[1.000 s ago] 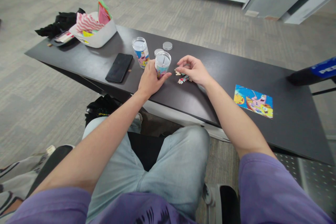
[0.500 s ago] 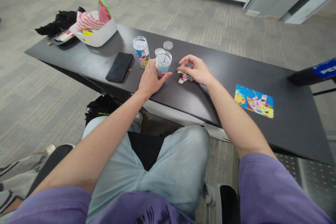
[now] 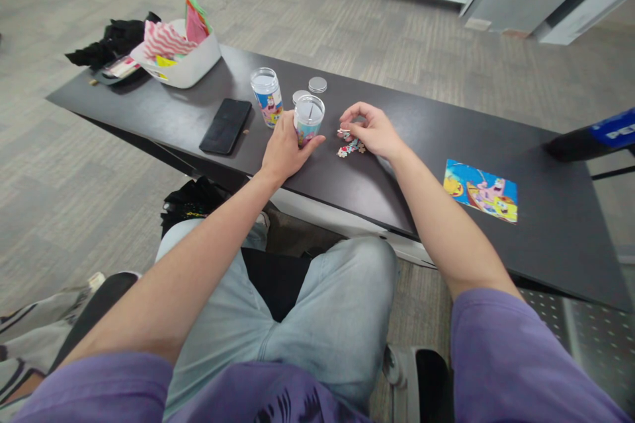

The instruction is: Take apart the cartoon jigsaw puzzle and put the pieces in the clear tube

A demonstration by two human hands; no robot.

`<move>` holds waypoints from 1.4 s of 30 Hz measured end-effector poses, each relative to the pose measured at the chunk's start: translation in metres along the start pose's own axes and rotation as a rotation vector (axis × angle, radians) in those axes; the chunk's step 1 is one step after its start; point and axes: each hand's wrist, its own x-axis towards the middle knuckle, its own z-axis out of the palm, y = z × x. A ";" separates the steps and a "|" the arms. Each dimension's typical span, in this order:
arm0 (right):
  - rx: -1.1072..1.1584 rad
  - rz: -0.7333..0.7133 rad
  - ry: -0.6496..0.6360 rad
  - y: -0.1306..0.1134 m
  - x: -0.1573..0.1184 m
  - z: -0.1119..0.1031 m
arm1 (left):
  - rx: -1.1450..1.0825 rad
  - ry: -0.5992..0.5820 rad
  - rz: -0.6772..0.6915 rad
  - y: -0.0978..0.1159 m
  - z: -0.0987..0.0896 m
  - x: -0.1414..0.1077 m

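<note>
My left hand (image 3: 286, 149) is wrapped round a clear jar (image 3: 308, 120) with a cartoon picture on its side, upright and without a lid. To its left a second clear cartoon jar (image 3: 268, 99), also uncapped, stands on the table. My right hand (image 3: 372, 131) is closed, with a jigsaw puzzle piece (image 3: 343, 133) pinched at the fingertips. Just beneath it lies a small pile of jigsaw puzzle pieces (image 3: 351, 148), partly covered by the fingers. Two round silver lids (image 3: 317, 84) lie behind the jars, one partly hidden by the held jar.
On the dark table (image 3: 397, 192) a black phone (image 3: 225, 126) lies left of the jars. A white basket (image 3: 193, 69) with colourful packets sits farther left, beside a black bag (image 3: 116, 39). A cartoon picture card (image 3: 481, 190) lies at right, near a blue-and-black cylinder (image 3: 595, 139).
My right fingers have drawn together and shifted slightly at the pile, and a puzzle piece now shows at their tips. My left hand and the jar have stayed in place.
</note>
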 end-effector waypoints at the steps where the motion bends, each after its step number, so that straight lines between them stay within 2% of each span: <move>1: -0.009 -0.001 0.000 0.001 0.000 -0.001 | 0.001 -0.001 -0.001 0.000 0.000 0.000; 8: -0.077 -0.014 -0.004 0.003 0.002 -0.005 | 0.026 -0.014 -0.018 0.000 -0.002 -0.001; 18: -0.050 0.020 -0.031 0.000 0.001 -0.004 | 0.025 -0.024 -0.033 0.000 -0.002 0.001; 32: -0.038 0.040 0.031 -0.004 -0.001 -0.006 | 0.037 -0.084 -0.092 0.008 -0.008 0.003; 42: -0.046 0.045 0.043 0.002 0.002 -0.008 | 0.038 -0.072 -0.102 0.012 -0.007 0.002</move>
